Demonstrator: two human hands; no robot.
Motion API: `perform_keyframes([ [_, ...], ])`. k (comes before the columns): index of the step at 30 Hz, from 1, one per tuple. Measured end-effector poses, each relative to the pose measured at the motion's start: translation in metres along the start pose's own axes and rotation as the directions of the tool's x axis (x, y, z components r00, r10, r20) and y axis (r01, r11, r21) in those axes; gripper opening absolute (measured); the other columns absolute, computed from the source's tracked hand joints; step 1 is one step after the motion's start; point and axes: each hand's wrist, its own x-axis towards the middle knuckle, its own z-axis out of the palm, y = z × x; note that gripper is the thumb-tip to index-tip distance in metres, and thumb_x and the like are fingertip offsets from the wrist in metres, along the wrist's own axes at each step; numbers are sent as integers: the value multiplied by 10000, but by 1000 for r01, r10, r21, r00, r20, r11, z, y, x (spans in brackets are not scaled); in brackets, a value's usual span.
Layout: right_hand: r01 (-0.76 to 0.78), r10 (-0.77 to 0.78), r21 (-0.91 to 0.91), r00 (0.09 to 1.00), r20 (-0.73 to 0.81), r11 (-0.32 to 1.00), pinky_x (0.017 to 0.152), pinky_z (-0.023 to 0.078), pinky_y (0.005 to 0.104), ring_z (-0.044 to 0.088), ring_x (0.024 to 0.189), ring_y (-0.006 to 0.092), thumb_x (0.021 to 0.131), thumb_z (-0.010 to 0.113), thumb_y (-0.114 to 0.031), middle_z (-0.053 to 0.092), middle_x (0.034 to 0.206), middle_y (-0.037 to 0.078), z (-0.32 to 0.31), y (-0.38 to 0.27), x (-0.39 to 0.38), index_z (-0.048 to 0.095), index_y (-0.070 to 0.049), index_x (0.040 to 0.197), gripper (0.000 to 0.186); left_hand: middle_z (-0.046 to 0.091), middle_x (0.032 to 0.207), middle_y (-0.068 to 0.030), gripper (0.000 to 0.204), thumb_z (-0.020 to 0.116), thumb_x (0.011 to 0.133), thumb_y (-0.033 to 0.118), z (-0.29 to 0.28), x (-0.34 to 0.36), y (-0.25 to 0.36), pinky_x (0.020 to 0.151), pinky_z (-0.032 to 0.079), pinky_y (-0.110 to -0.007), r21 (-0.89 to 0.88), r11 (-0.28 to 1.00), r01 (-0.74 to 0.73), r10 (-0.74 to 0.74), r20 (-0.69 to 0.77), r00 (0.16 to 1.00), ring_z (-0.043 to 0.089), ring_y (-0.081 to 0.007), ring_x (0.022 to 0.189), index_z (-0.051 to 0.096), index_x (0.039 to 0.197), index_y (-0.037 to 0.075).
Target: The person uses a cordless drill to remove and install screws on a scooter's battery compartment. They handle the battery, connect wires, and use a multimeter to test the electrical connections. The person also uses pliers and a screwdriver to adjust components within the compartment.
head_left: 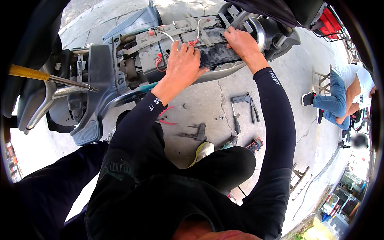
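Leaning over the scooter [103, 66], we have its battery pack [147, 51] at twelve o'clock. Our left hand [182, 66], fingers loosely bent, thumb apart, is just beside a red terminal cover [192, 43]; our right hand [243, 43] curls its fingers at the pack's one-o'clock end. We cannot tell whether either grips anything. Pliers [251, 103] lie toward three o'clock.

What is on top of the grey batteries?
A strap, a white cable and red terminal covers; the left hand hides part of the surface, so I can't see beneath it.
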Motion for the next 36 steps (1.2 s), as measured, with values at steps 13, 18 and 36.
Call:
perform_keyframes([
  [13, -377, 451, 382, 883, -125, 844, 783, 581, 428, 701, 859, 375, 972, 597, -129, 690, 1095, 179, -9, -25, -11, 572, 5, 1106, 190, 617, 1116, -193, 728, 868, 707, 505, 9, 16, 7, 956, 406, -465, -171, 967, 187, -169, 119, 978, 565, -338, 1097, 669, 1089, -82],
  [18, -435, 710, 765, 703, -41, 474, 785, 568, 448, 709, 761, 403, 1036, 529, -112, 699, 1127, 222, -4, -26, -12, 599, 9, 1167, 192, 617, 1130, -181, 725, 869, 707, 511, 11, 17, 6, 936, 414, -446, -213, 960, 181, -162, 104, 981, 557, -324, 1111, 673, 1089, -74],
  [36, -336, 739, 918, 670, 75, 211, 775, 561, 409, 693, 812, 290, 1025, 591, -141, 687, 970, 158, 16, -32, -13, 549, 3, 1145, 193, 609, 1162, -183, 690, 868, 707, 480, 19, 14, 6, 929, 442, -455, -246, 957, 150, -139, 62, 988, 556, -330, 1123, 662, 1081, -62],
])
